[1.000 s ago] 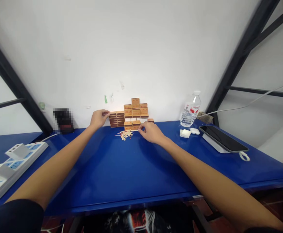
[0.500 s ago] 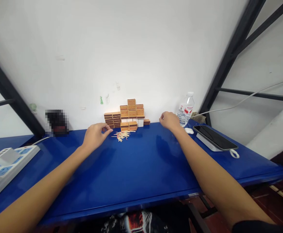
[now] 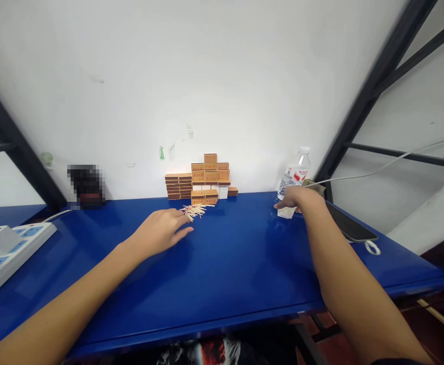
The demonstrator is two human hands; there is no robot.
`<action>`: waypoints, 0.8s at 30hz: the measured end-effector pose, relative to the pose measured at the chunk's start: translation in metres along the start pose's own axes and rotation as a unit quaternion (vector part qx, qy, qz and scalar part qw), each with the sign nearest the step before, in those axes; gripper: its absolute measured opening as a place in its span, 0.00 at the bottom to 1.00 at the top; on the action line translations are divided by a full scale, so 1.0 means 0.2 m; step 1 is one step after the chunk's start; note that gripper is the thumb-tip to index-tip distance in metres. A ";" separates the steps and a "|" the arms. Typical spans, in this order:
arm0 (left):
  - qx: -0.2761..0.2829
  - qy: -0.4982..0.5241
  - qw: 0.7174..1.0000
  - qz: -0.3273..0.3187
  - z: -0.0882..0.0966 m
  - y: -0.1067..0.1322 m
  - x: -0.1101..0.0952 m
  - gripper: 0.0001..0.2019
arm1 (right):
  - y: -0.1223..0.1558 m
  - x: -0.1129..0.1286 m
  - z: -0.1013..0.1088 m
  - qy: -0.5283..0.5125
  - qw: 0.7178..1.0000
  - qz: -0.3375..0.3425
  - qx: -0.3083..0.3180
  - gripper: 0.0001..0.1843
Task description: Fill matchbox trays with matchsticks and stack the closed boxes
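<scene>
Brown matchboxes [image 3: 204, 177] are stacked against the white wall at the back of the blue table [image 3: 225, 263]. A small heap of loose matches [image 3: 194, 211] lies just in front of the stack. My left hand [image 3: 161, 232] rests palm down on the table just short of the matches, its fingers stretched out and holding nothing. My right hand [image 3: 297, 198] is far to the right, its fingers laid over a small white box [image 3: 284, 213] beside the water bottle [image 3: 295, 177].
A phone on a white stand [image 3: 349, 228] lies at the right, with a white cable above it. A white power strip [image 3: 4, 248] sits at the left edge. A dark object stands against the wall at back left. Black frame bars slant on both sides.
My left hand has drawn back from the matchbox stack to the table in front of the matches. My right hand has swung right from the stack to the white box.
</scene>
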State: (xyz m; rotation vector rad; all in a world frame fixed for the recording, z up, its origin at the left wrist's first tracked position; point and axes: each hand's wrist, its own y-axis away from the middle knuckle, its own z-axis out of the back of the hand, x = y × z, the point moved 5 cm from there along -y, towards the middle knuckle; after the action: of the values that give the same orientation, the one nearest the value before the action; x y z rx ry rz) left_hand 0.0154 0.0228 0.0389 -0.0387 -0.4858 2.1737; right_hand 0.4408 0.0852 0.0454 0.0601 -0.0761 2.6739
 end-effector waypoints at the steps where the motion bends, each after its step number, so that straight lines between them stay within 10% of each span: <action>1: 0.003 0.001 1.000 0.000 0.00 0.00 -0.01 0.14 | 0.01 -0.01 -0.02 0.015 0.998 -0.025 0.051 0.34; 8: -0.007 0.000 1.000 0.030 0.05 0.02 0.07 0.16 | 0.07 0.04 0.02 0.048 0.995 0.017 0.085 0.22; 12: -0.030 0.015 0.997 0.068 0.10 0.03 0.13 0.16 | 0.19 0.23 0.12 -0.050 0.980 0.192 -0.009 0.20; 15: 0.001 0.048 0.996 0.074 0.06 0.03 0.11 0.16 | 0.39 0.50 0.11 -0.157 0.921 0.356 0.002 0.28; 20: 0.026 0.107 0.992 0.066 0.00 0.02 0.05 0.24 | 0.77 0.90 -0.06 -0.310 0.746 0.569 0.151 0.30; 24: 0.040 0.134 0.988 0.062 0.00 0.01 0.04 0.27 | 0.78 1.01 -0.15 -0.351 0.731 0.565 0.154 0.19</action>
State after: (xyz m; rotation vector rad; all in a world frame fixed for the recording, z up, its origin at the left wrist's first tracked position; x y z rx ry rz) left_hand 0.0089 0.0272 0.0381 -0.3206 -0.2480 2.2636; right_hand 0.1889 0.0383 0.0192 1.6206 0.1533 3.5991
